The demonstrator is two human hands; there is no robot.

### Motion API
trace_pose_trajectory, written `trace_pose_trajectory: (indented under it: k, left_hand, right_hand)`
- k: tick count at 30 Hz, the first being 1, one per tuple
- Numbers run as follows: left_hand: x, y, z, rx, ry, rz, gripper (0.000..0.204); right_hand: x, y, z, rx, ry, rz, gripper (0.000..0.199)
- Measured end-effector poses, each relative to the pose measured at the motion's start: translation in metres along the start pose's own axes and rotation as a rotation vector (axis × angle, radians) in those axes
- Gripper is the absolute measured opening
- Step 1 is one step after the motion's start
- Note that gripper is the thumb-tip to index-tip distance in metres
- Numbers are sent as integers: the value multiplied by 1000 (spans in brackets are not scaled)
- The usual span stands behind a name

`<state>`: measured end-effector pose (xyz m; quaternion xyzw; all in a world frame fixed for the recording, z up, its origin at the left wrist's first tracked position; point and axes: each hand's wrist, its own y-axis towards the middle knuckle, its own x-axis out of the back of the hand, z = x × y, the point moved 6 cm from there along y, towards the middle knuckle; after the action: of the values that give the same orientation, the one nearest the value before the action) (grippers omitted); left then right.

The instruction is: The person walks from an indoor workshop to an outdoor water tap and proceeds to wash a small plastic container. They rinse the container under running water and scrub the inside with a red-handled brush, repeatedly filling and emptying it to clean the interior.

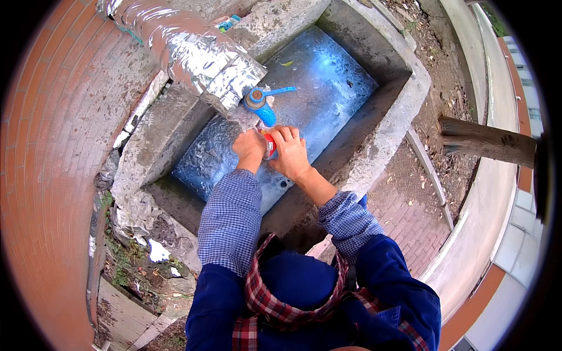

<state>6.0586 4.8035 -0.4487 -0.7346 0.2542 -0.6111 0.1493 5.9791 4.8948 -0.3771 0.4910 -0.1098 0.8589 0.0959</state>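
Under the tap [257,100], with its blue lever and blue spout, my two hands are close together over the concrete basin [366,155]. My right hand [289,153] is wrapped round a small red item [271,144] with some white on it; most of it is hidden by my fingers, so its kind cannot be told. On the other side of that item, my left hand [250,147] is closed like a fist, its knuckles toward the spout. What its fingers hold, if anything, is out of sight. Bluish, shiny water [325,76] covers the basin floor.
A pipe wrapped in silver foil [181,50] runs from the upper left to the tap. A brick wall [52,175] stands at the left. To the right are a tree trunk [489,139] and brick paving [404,210]. Rubble and white scraps [158,250] lie at lower left.
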Motion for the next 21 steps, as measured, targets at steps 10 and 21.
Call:
trace_pose_trajectory:
  k: [10, 21]
  left_hand:
    - [-5, -2, -1, -21, -35, 26, 30]
    - [5, -17, 5, -19, -91, -7, 37]
  right_hand:
    - [4, 1, -6, -50, 96, 14, 74]
    - [-5, -11, -7, -19, 198, -13, 74]
